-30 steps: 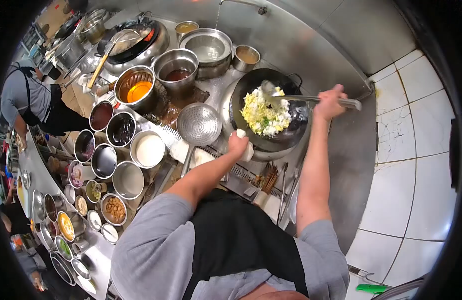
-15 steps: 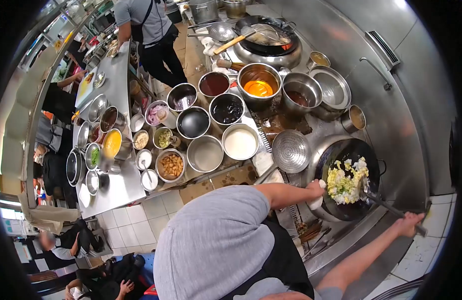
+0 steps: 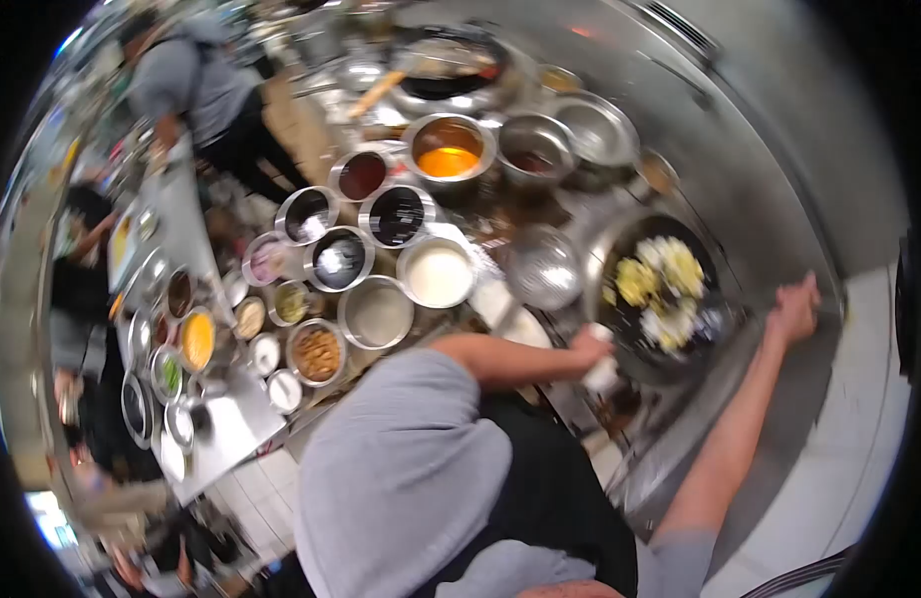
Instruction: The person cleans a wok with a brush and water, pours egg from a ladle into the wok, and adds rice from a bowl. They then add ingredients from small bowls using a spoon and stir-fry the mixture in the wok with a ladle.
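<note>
My left hand [image 3: 588, 349] grips a folded white cloth [image 3: 601, 361] at the near-left rim of a black wok [image 3: 635, 344]. Yellow egg and white rice [image 3: 670, 267] lie in loose clumps in the wok. My right hand [image 3: 797, 309], beyond the wok's right side, is closed round the handle of a ladle. Motion smears the ladle, and its bowl [image 3: 715, 321] shows only faintly at the wok's right edge. A round perforated strainer [image 3: 545, 267] rests just left of the wok.
Metal pots of sauces stand to the left, among them an orange one [image 3: 449, 161] and a white one [image 3: 438, 271]. A second wok [image 3: 446, 65] is at the back. A side counter [image 3: 221, 424] holds bowls. A co-worker [image 3: 196, 95] stands at the upper left.
The whole view has shifted and blurred. My right hand has moved up beside the wok, lifting the ladle from the food. The egg and rice have spread into separate clumps.
</note>
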Demonstrator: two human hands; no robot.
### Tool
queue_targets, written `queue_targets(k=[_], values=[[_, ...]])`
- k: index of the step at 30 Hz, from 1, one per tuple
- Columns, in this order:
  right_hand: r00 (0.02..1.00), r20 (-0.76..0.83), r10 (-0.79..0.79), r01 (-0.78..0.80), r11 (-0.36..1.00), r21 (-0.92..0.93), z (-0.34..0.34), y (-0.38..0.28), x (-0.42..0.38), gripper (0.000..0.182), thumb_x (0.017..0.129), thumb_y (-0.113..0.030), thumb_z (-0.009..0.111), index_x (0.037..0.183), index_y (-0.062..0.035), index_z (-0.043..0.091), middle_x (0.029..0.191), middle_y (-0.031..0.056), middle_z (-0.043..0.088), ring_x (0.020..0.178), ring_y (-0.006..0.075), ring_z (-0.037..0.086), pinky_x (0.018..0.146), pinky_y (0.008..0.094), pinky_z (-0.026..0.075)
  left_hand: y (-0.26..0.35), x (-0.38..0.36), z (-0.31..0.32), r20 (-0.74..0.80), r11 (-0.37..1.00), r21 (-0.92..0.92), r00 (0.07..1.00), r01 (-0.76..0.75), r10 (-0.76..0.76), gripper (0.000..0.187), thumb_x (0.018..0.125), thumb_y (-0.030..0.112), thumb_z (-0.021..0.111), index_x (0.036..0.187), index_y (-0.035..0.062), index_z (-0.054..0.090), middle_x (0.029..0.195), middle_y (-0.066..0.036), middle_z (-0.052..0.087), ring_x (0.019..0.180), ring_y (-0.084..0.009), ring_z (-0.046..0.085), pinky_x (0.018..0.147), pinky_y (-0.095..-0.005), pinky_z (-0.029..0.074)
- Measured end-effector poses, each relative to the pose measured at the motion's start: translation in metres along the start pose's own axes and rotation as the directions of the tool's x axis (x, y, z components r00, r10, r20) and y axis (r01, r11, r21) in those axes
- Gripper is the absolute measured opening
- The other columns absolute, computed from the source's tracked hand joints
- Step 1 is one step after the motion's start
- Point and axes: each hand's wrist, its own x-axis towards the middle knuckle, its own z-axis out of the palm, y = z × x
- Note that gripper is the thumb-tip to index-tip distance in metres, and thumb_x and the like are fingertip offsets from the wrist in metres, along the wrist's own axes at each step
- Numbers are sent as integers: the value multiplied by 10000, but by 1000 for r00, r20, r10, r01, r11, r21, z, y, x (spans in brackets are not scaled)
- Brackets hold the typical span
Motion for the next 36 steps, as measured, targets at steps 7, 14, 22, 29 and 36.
queue_targets(k=[7, 14, 22, 29, 36], values=[[996, -85, 19, -28, 993, -114, 17, -9, -51, 319, 831, -302, 754, 718, -67, 570, 561, 25, 541, 405, 89, 448, 369, 264, 337, 19, 33, 16, 42, 1000, -7, 999, 0, 0, 436, 755, 166, 645, 1142, 15, 513, 1024, -167, 631, 864, -260, 639, 674, -422, 534], [989, 138, -55, 50, 998, 38, 10, -50, -12, 344, 893, -219, 676, 660, -71, 473, 555, 36, 511, 398, 96, 435, 389, 294, 342, -41, 0, -23, 180, 962, -267, 978, -51, 102, 333, 757, 74, 608, 1080, 19, 548, 946, -119, 629, 794, -224, 629, 710, -366, 535], [987, -64, -148, 145, 988, -51, 4, 6, -9, 339, 907, -201, 668, 717, -97, 406, 481, -6, 413, 344, 89, 371, 326, 261, 294, -24, 52, -1, 282, 988, -75, 948, -133, 149, 429, 777, 134, 626, 1160, -7, 491, 1029, -153, 628, 878, -237, 623, 728, -379, 520], [961, 22, -275, 265, 900, -347, 12, -12, -35, 354, 893, -202, 680, 664, -80, 439, 501, 2, 460, 381, 79, 403, 368, 275, 334, 10, 8, 3, 99, 978, -205, 994, -28, 49, 409, 727, 163, 671, 1071, -9, 531, 924, -124, 620, 794, -222, 601, 683, -378, 504], [994, 61, -91, 88, 995, 50, 8, -49, -9, 340, 907, -179, 657, 685, -107, 409, 481, -9, 402, 362, 88, 385, 358, 265, 322, -70, 39, -29, 185, 966, -192, 961, -171, 207, 470, 761, 97, 640, 1206, 17, 512, 1086, -116, 641, 978, -221, 626, 860, -349, 498]])
